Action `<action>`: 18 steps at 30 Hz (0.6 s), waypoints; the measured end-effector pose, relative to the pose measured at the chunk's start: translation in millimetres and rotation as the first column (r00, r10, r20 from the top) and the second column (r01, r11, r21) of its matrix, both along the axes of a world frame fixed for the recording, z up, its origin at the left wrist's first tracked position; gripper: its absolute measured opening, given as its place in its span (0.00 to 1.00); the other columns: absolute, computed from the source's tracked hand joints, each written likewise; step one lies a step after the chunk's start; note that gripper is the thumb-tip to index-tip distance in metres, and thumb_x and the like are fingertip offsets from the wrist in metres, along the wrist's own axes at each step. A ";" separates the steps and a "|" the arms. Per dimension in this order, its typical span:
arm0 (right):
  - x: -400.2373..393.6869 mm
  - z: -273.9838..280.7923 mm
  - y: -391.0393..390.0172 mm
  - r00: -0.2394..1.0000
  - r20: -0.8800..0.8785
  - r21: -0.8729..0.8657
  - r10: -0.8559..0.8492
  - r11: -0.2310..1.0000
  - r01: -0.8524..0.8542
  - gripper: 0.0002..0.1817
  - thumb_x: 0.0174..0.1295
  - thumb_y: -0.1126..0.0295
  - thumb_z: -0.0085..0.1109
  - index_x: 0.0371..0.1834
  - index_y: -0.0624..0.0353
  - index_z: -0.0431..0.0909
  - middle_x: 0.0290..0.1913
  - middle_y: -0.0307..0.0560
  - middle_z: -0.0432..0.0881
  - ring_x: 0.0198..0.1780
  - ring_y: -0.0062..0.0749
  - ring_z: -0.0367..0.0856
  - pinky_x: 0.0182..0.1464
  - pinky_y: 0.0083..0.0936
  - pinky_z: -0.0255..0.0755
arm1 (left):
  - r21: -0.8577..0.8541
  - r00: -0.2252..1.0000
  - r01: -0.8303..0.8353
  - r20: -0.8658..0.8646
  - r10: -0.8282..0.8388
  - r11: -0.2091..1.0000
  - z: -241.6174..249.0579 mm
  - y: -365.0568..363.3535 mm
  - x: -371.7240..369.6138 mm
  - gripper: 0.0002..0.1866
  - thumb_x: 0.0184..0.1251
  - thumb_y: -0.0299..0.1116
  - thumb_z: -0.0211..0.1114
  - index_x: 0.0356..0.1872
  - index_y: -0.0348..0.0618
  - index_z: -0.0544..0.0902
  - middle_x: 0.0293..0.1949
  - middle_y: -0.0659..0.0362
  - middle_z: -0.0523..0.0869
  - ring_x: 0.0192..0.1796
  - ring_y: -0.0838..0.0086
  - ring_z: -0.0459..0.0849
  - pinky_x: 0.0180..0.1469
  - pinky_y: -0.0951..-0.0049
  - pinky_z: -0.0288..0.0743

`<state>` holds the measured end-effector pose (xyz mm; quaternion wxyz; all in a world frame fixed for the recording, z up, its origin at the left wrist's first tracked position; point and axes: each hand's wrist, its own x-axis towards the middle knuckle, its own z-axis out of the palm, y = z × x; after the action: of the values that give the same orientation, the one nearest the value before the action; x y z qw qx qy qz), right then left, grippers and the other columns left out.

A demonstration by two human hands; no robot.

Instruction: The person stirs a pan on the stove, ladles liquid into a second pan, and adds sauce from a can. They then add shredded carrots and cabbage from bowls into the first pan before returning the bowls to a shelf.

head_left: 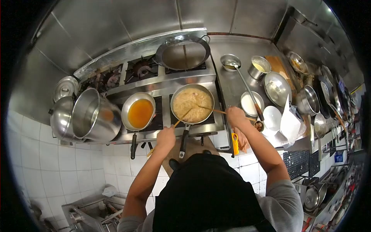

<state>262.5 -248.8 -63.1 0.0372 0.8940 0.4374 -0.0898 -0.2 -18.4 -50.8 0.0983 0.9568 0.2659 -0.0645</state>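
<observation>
Slim wooden chopsticks [218, 111], clasped by left fingers [167, 134] and right fingers [232, 113], dip into lumpy food [191, 99].

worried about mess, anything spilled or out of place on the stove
Nothing stands out: the pale food sits within its pan, the orange liquid within the neighbouring pan. The back burners show too small to judge.

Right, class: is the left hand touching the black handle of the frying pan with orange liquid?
Apart. The head view shows a gap between the left hand and that pan handle; the hand grips a wooden stick.
</observation>
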 end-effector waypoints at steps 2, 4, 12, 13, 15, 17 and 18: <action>1.3 17.2 -2.2 0.998 -0.021 -0.011 -0.059 0.998 0.058 0.12 0.62 0.69 0.51 0.39 0.59 0.84 0.36 0.56 0.86 0.39 0.49 0.87 0.42 0.40 0.82 | 0.009 0.999 -0.012 -0.041 0.012 1.000 -11.2 7.1 -2.7 0.13 0.67 0.29 0.52 0.46 0.39 0.82 0.38 0.43 0.84 0.39 0.51 0.87 0.40 0.56 0.82; 0.6 43.1 -2.5 0.991 -0.046 -0.026 -0.126 0.992 0.125 0.12 0.62 0.68 0.51 0.38 0.58 0.84 0.36 0.56 0.86 0.40 0.48 0.87 0.42 0.39 0.82 | 0.016 0.996 -0.014 -0.088 0.016 1.000 -6.5 12.1 -5.6 0.13 0.67 0.29 0.52 0.46 0.39 0.82 0.38 0.43 0.84 0.39 0.51 0.87 0.40 0.56 0.82; -1.8 -15.8 -0.4 0.992 -0.050 0.154 -0.120 0.980 0.126 0.10 0.59 0.69 0.53 0.37 0.59 0.84 0.34 0.59 0.85 0.38 0.52 0.86 0.40 0.43 0.81 | 0.022 0.994 -0.068 -0.088 0.069 0.997 -5.8 8.3 -4.6 0.12 0.66 0.30 0.54 0.44 0.39 0.83 0.38 0.44 0.86 0.42 0.50 0.87 0.45 0.54 0.81; -5.9 -12.7 -3.4 0.989 -0.071 0.151 -0.133 0.978 0.142 0.10 0.58 0.70 0.52 0.34 0.58 0.84 0.31 0.61 0.84 0.35 0.54 0.86 0.38 0.46 0.81 | 0.030 0.994 -0.062 -0.083 0.064 0.998 -2.2 10.7 -6.9 0.12 0.66 0.30 0.54 0.44 0.39 0.83 0.38 0.44 0.86 0.42 0.50 0.87 0.45 0.54 0.81; -10.6 4.6 -24.8 0.978 -0.139 0.102 -0.157 0.980 0.172 0.11 0.60 0.70 0.51 0.35 0.60 0.84 0.31 0.62 0.84 0.37 0.55 0.85 0.39 0.46 0.79 | -0.063 0.995 -0.088 -0.050 0.085 0.994 7.3 15.9 -20.3 0.12 0.65 0.31 0.55 0.44 0.39 0.83 0.39 0.43 0.86 0.43 0.49 0.86 0.47 0.53 0.80; -20.9 21.5 -51.4 0.945 -0.239 0.316 -0.223 0.903 0.293 0.12 0.61 0.69 0.51 0.39 0.63 0.83 0.32 0.64 0.84 0.39 0.58 0.85 0.40 0.46 0.78 | -0.082 0.996 -0.091 0.005 0.092 0.992 19.0 19.9 -37.8 0.11 0.64 0.30 0.56 0.42 0.39 0.83 0.39 0.43 0.86 0.43 0.48 0.85 0.45 0.51 0.78; -24.8 22.5 -63.9 0.941 -0.242 0.319 -0.236 0.897 0.307 0.12 0.61 0.69 0.51 0.39 0.63 0.83 0.32 0.64 0.84 0.39 0.58 0.85 0.40 0.46 0.78 | -0.118 0.990 -0.092 0.098 0.104 0.989 16.0 27.1 -49.6 0.12 0.64 0.30 0.56 0.43 0.38 0.83 0.37 0.43 0.86 0.40 0.49 0.85 0.42 0.52 0.78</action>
<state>237.7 -312.6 -40.6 -0.1800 0.9251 0.3182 -0.1023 -49.8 8.6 -34.9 0.1693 0.9374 0.3032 -0.0248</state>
